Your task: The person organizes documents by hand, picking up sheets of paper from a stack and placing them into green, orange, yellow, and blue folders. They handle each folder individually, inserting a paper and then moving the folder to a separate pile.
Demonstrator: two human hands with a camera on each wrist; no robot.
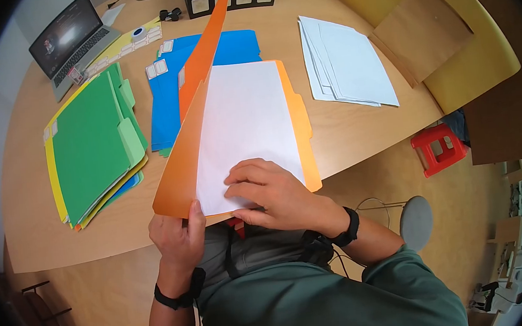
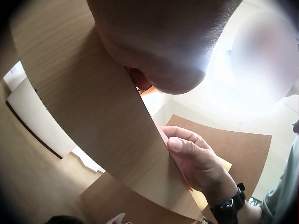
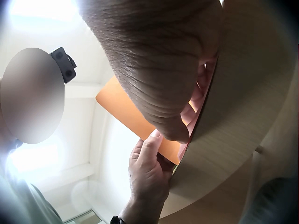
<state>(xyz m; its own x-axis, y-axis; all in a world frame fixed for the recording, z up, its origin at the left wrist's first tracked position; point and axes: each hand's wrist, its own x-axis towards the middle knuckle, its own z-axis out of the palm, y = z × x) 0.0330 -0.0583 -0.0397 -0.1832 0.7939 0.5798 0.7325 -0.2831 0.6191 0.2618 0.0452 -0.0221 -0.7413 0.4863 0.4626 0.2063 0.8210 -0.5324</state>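
An orange file folder (image 1: pixel 177 177) lies part open at the table's front edge, its left cover raised at a slant. White paper (image 1: pixel 244 114) rests inside, on the folder's right half. My left hand (image 1: pixel 177 237) pinches the folder's near edge by the fold, thumb on top. In the right wrist view, that left hand (image 3: pixel 149 170) shows beside the raised orange cover (image 3: pixel 126 109). The fingers of my right hand (image 1: pixel 277 196), slightly bent, rest on the lower part of the paper. Its thumb lies along the near edge.
Blue folders (image 1: pixel 165 109) and another upright orange flap (image 1: pixel 198 68) lie behind. Green and yellow folders (image 1: pixel 92 141) are stacked left, near a laptop (image 1: pixel 67 40). White sheets (image 1: pixel 348 60) lie right. A black box (image 1: pixel 233 1) stands at the back; a red stool (image 1: pixel 439 149) is beyond the table.
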